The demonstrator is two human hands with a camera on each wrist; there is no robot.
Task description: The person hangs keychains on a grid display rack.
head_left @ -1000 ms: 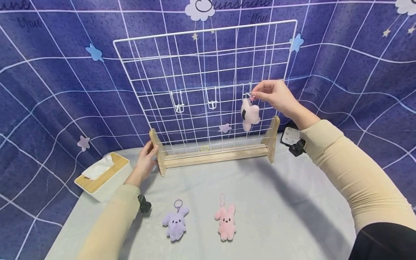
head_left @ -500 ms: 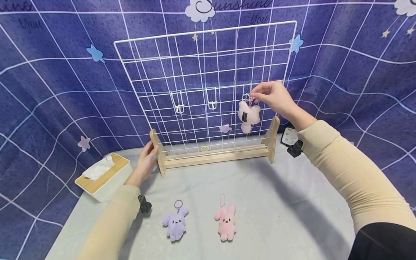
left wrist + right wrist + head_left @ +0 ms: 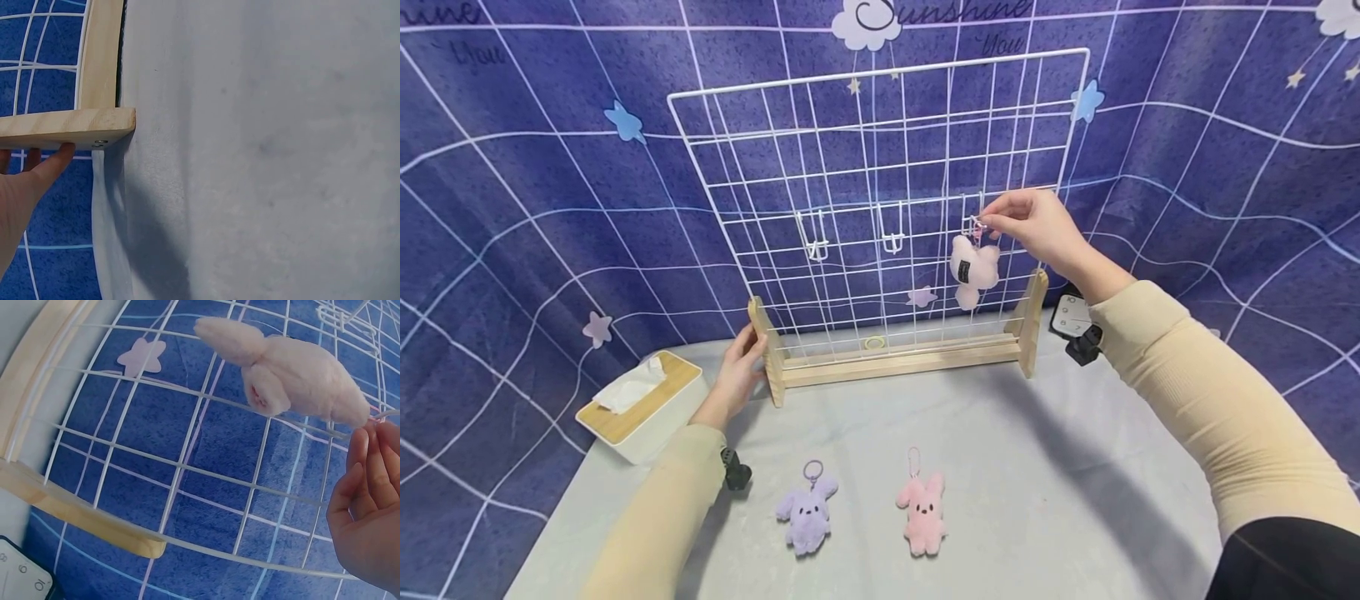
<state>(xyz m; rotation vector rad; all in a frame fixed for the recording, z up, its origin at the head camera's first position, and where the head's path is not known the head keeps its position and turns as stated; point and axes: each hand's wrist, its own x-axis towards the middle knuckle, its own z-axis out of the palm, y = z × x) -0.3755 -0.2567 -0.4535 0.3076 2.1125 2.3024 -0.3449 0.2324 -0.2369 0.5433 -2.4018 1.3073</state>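
Observation:
A pale pink plush keychain (image 3: 974,265) hangs at the right-hand hook (image 3: 972,223) of a white wire grid (image 3: 880,162), its black label facing me. My right hand (image 3: 1037,229) pinches its pink strap right at the hook; in the right wrist view the fingertips (image 3: 369,428) meet at the plush's upper end. My left hand (image 3: 737,375) touches the outer side of the left wooden foot (image 3: 766,354), fingers fairly straight against the wood in the left wrist view. A purple plush keychain (image 3: 807,517) and a pink bunny keychain (image 3: 923,514) lie on the table.
Two more white hooks, a left one (image 3: 815,237) and a middle one (image 3: 891,232), hang on the grid. A tissue box (image 3: 643,404) stands at left, and a white clock (image 3: 1070,317) behind the right foot (image 3: 1032,325). A yellow ring (image 3: 874,342) shows near the grid's base.
The pale pink plush has turned so its labelled back faces me and now hangs straighter below the hook. My right hand shifted only slightly; my left hand stayed on the foot.

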